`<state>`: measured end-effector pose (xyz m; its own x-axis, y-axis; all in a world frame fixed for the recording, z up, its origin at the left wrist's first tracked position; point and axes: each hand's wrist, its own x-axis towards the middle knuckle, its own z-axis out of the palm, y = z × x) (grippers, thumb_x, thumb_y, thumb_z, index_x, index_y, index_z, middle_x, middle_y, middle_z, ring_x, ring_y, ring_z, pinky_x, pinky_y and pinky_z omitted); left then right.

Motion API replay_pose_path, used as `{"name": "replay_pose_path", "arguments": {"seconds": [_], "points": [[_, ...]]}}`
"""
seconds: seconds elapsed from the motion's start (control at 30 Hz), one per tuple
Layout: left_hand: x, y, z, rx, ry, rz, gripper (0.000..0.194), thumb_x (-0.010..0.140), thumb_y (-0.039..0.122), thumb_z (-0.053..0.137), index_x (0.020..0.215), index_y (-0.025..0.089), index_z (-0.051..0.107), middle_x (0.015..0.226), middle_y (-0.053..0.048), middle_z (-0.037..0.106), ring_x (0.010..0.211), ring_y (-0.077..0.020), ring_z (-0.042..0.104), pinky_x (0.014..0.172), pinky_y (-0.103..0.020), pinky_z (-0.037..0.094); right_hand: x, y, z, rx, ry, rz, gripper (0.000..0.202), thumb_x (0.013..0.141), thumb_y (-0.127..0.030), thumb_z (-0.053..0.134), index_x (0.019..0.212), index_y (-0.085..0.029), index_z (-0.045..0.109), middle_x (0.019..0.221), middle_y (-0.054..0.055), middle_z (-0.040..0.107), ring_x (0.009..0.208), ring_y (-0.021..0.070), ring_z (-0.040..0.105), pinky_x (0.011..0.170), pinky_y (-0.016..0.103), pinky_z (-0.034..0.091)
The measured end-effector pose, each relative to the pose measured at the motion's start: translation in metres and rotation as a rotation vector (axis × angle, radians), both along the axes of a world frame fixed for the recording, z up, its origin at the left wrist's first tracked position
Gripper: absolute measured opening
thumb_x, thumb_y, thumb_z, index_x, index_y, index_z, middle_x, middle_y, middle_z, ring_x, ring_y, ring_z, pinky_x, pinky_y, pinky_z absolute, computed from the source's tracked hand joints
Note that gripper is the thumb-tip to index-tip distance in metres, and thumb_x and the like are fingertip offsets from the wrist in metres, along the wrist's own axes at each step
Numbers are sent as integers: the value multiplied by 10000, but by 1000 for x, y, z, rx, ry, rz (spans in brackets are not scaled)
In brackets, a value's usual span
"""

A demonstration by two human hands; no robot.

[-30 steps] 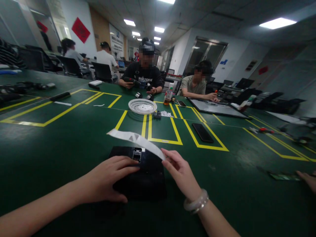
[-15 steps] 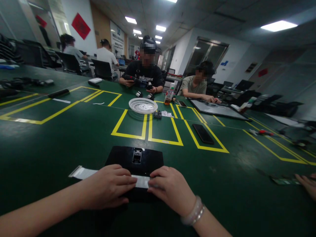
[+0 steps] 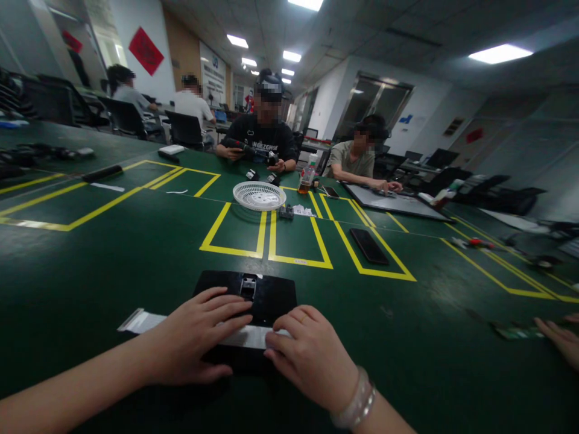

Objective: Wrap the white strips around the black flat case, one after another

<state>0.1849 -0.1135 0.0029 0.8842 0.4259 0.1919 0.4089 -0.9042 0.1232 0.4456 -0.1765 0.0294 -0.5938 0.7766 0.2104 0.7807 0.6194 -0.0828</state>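
A black plate-like base [image 3: 274,293] with a metal-edged rectangular slot lies on the green table in front of me. Across it runs a white flat ribbon cable [image 3: 143,322], whose left end sticks out past my left forearm. My left hand [image 3: 201,334] rests over the base and the cable, fingers spread and lying flat, thumb apart. The fingers of my right hand [image 3: 307,346] are closed on the cable near its right end. That end is hidden under the fingers.
Yellow tape outlines mark the table. Ahead stand a white round basket [image 3: 259,196], a black phone [image 3: 368,245] and a bottle [image 3: 306,179]. Two people work across the table. At the right edge another person's hand [image 3: 558,340] is beside a green circuit board [image 3: 515,331].
The fingers of my left hand have lifted and spread, where before they were together, pressing on the cable. My right hand stays closed on the cable. The view has shifted slightly.
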Motion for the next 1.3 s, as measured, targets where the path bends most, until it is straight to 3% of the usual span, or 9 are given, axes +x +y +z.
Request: {"name": "replay_pose_path", "arguments": {"seconds": [0.07, 0.17, 0.37, 0.67, 0.9, 1.1, 1.3], "points": [[-3, 5, 1, -41, 54, 25, 874, 820, 610, 616, 1551, 271, 277, 1570, -89, 346, 1416, -323, 379, 1199, -538, 244, 2, 0, 0, 26, 52, 1, 168, 916, -298, 634, 1075, -261, 673, 974, 11, 715, 877, 202, 604, 870, 393, 409], [-4, 9, 1, -126, 103, 37, 987, 801, 692, 583, 1583, 263, 160, 1592, -94, 294, 1451, -322, 320, 1228, -544, 168, 3, 0, -1, 47, 126, 25, 125, 941, -286, 593, 1037, -258, 669, 935, 3, 726, 864, 179, 610, 894, 385, 393], [-1, 9, 3, -192, 137, 67, 1019, 767, 682, 629, 1577, 244, 193, 1587, -114, 300, 1459, -330, 299, 1235, -555, 130, 2, 0, -5, -6, 92, 60, 117, 912, -280, 621, 813, -226, 652, 754, -8, 708, 773, 166, 594, 859, 356, 401], [-3, 8, 3, -177, 143, 75, 1008, 778, 683, 618, 1576, 246, 183, 1594, -98, 284, 1465, -318, 291, 1230, -563, 153, 1, -1, -4, -29, 95, 31, 68, 886, -298, 667, 837, -252, 659, 758, -28, 709, 794, 166, 602, 920, 371, 392], [-7, 9, 5, -160, 122, 101, 955, 801, 716, 567, 1571, 289, 198, 1582, -81, 305, 1451, -324, 320, 1225, -580, 135, 5, 2, -2, 73, 204, 34, 101, 935, -265, 582, 868, -238, 652, 872, 10, 716, 809, 166, 603, 903, 387, 386], [-29, 37, 7, -127, 178, 324, 907, 809, 777, 474, 1549, 286, 287, 1579, -76, 307, 1453, -335, 311, 1208, -606, 140, 9, 4, -2, 69, 206, 30, 109, 932, -273, 587, 846, -233, 640, 811, 1, 683, 788, 171, 582, 839, 369, 383], [-73, 72, 10, -124, 256, 645, 939, 838, 772, 413, 1540, 155, 322, 1569, -158, 307, 1447, -369, 307, 1186, -602, 190, 10, 3, -1, 57, 188, 11, 96, 924, -258, 588, 843, -234, 633, 786, -11, 658, 747, 159, 548, 787, 338, 370]]}}
